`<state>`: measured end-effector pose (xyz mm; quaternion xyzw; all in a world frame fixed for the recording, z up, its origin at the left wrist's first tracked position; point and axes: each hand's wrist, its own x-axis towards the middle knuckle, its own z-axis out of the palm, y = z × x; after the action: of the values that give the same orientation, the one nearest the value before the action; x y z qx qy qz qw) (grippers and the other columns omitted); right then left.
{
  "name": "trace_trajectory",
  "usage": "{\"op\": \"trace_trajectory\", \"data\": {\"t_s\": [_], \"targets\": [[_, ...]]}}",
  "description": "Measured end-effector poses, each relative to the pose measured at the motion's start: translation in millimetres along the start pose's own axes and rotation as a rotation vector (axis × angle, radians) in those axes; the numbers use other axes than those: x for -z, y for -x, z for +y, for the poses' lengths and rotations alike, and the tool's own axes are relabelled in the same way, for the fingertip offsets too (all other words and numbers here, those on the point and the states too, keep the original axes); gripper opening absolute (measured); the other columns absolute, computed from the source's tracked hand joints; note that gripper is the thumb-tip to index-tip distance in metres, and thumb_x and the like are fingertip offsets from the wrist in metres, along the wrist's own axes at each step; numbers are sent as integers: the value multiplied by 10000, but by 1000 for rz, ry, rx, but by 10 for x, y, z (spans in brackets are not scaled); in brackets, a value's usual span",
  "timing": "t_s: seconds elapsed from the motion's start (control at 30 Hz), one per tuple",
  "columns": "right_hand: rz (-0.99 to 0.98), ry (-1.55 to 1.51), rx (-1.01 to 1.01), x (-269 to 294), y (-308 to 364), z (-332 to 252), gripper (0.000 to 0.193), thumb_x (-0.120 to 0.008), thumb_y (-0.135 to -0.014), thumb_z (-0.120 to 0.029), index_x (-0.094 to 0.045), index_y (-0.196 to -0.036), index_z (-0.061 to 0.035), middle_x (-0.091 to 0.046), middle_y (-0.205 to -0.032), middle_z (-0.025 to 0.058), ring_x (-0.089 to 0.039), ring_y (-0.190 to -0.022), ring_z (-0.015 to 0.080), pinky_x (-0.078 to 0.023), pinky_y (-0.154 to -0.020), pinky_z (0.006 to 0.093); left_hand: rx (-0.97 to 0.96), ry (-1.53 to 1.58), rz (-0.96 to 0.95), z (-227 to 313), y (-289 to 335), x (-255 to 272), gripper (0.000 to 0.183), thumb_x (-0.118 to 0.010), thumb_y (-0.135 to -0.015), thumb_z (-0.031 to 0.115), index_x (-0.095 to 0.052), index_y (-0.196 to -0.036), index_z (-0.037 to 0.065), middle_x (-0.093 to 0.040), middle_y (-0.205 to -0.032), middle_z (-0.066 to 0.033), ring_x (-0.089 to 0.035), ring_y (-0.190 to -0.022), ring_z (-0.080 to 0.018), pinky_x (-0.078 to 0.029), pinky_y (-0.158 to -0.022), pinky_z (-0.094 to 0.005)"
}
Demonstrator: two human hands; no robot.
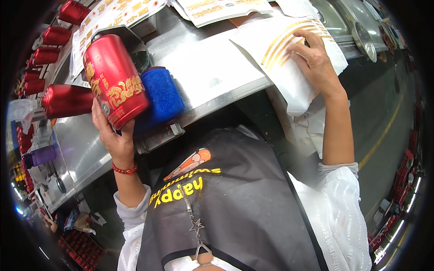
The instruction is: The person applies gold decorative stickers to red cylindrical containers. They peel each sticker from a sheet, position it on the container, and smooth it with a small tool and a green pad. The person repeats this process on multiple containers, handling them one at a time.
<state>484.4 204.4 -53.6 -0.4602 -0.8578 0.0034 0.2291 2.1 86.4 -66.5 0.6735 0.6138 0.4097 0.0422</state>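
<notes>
On the left I hold a red metal bottle (pixel 116 81) with gold dragon decoration, tilted, its base toward me and its dark neck pointing away. My left hand (pixel 113 135) is closed around the base end. A blue fluffy cloth pad (pixel 163 92) sits right beside the bottle. Toward the right, my right hand (pixel 316 61) is over a white sheet (pixel 266 38) with curved gold stripes. Its thumb and forefinger are bent and apart, near the stripes. The sheet droops over the bench's front edge.
A second red bottle (pixel 68 101) lies at the left of the metal bench (pixel 90 149). Several more red bottles (pixel 56 36) line up beyond it. Printed gold-pattern sheets (pixel 221 10) lie along the back. A metal basin (pixel 337 20) stands at the far right, and a purple bottle (pixel 40 156) far left.
</notes>
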Motion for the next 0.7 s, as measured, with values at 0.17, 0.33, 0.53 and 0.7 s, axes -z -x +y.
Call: {"op": "trace_trajectory", "data": {"t_s": [0.17,0.33,0.53,0.7], "targets": [[-57,-54,-10,24,-62,7,84,-693,-873,-9,-622,-913,-31,-593,-1250,85,-528,-1233,297,-449,-1022,400,-2,-62,-28,43,-29,53,984,-739,-849,591,-380,-1510,-43,-394,-1536,-266,-370,-1435,-400,-312,-1155,-459],[44,-219,-55,152,-104,72,75,-712,-880,-55,-647,-917,-42,-618,-1184,80,-601,-1082,261,-499,-866,341,-114,-285,-41,235,-158,141,1013,-763,-807,604,-402,-1505,-35,-464,-1498,-234,-381,-1421,-399,-246,-1177,-503],[69,-493,-166,323,-233,20,85,-702,-939,-106,-663,-940,-31,-613,-1199,51,-629,-932,132,-494,-702,261,-251,-337,-41,645,-286,213,919,-780,-827,493,-413,-1501,-13,-499,-1468,-235,-311,-1438,-458,-229,-1181,-523],[30,-430,-100,372,-323,-59,89,-703,-939,-102,-660,-951,-25,-610,-1215,70,-624,-936,150,-496,-712,268,-296,169,-321,1450,-478,-209,586,-735,-857,278,-559,-1356,27,-546,-1380,-271,-412,-1357,-431,-311,-1137,-489]]}}
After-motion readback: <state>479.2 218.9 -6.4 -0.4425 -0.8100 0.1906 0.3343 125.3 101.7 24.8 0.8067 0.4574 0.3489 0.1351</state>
